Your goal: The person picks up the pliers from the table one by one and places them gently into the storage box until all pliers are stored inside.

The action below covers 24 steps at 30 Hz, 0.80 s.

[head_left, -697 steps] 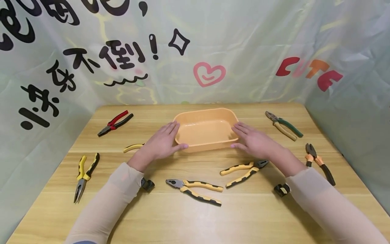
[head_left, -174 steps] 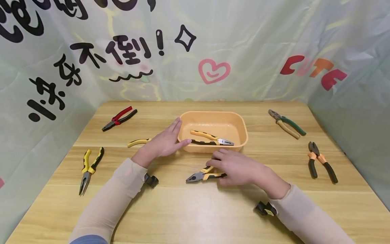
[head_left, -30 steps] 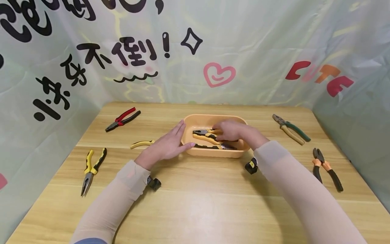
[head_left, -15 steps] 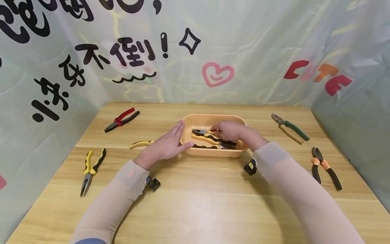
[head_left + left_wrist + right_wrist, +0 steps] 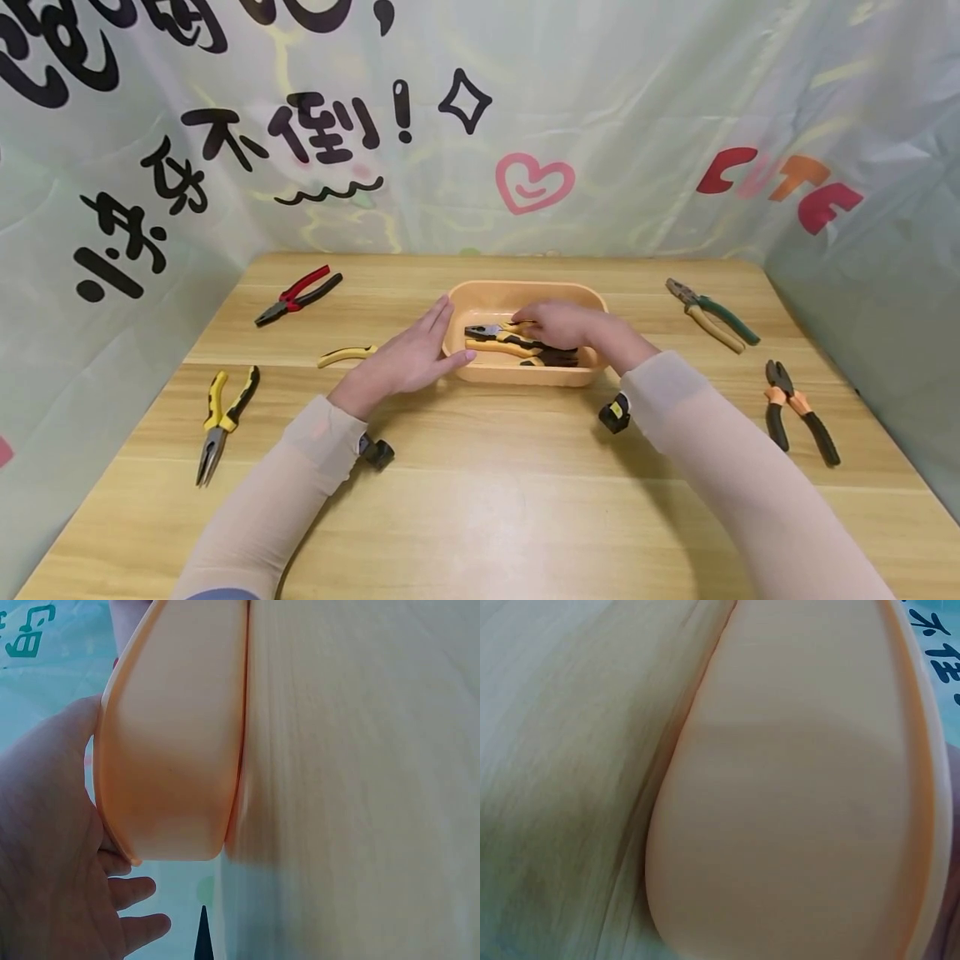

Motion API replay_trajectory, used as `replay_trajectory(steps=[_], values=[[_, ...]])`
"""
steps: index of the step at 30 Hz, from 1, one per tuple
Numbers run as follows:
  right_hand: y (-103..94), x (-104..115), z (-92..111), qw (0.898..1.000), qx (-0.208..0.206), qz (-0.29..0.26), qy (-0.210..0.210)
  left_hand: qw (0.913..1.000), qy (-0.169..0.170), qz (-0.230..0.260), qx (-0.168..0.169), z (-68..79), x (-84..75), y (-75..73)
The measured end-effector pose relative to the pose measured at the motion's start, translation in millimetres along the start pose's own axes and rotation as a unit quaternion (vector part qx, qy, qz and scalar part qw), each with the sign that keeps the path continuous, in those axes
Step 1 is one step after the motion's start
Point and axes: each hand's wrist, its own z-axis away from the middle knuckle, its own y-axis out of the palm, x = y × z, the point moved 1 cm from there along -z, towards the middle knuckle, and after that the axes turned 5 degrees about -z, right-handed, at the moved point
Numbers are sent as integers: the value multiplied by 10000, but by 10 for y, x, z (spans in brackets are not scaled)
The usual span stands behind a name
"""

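Right fingers (image 5: 531,312) grip yellow-black pliers (image 5: 483,332) | peach tub (image 5: 517,377): holds second pliers (image 5: 493,347) too

This looks like a makeshift recording booth, screened off by cloth; whether a home, office or workshop lies beyond cannot be told. A creased, pale green printed backdrop (image 5: 630,100) rises behind the wood-grain table (image 5: 480,517) and along its left and right sides. Above the table's far edge it carries black Chinese lettering (image 5: 318,137), a pink heart (image 5: 535,183) and the word "CUTE" (image 5: 780,187). Two wrist cameras (image 5: 377,452) over the table, and long-nose pliers (image 5: 216,421) spaced out with other pliers on it, suggest staging.
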Motion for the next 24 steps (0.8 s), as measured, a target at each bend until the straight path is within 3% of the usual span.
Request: replay_trajectory(steps=[24], values=[[-76, -27, 309, 9987, -498, -55, 42, 10000, -28, 23, 25, 10, 4, 9]])
